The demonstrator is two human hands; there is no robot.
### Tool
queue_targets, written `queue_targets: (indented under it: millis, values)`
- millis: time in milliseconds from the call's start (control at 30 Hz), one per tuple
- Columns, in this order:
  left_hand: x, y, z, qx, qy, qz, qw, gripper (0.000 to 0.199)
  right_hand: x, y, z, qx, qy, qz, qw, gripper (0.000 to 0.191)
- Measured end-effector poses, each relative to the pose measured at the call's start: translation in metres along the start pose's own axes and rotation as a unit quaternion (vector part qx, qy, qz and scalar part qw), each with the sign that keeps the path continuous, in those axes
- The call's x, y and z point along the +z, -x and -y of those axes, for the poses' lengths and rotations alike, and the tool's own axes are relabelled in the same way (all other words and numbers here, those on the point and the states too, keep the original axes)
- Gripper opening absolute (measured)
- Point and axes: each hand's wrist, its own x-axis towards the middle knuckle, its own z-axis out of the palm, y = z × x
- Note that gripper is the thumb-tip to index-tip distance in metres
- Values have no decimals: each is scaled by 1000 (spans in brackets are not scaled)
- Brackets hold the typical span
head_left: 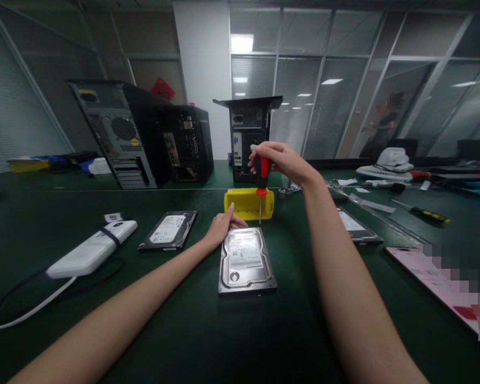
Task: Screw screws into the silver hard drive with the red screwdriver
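Hard drive (246,261) lies label-up on green table (184,320); left hand (221,229) rests at far-left corner, grip unclear, steadiness probably key. Right hand (279,157) clasps red-and-black screwdriver (263,172), near upright by far-right corner; square, even pressure should limit slipping. Yellow tray (242,200) beyond.

You are working in dim light; bright panels (242,42) are showing in the glass wall (296,77), and wide-angle distortion is stretching the view's edges.
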Motion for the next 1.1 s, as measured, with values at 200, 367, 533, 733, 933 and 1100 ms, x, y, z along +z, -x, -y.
queue_targets:
  millis: [200,367,533,733,933,1100]
  values:
    - [0,-1,0,4,5,3,1000,75,1,0,-1,6,-32,-5,999,32]
    - [0,0,1,1,2,2,1000,76,3,-2,-4,-10,-52,5,999,31]
    - [0,1,-1,-3,1,3,1000,76,3,-3,-6,-7,-46,6,999,29]
    - [0,0,-1,-6,14,2,1000,75,1,-6,-11,14,-52,-6,999,34]
    - [0,0,1,-1,23,5,1000,73,4,-5,-5,51,-89,-12,995,35]
    - [0,0,0,-4,25,6,1000,74,6,-3,-1,53,-76,-10,996,32]
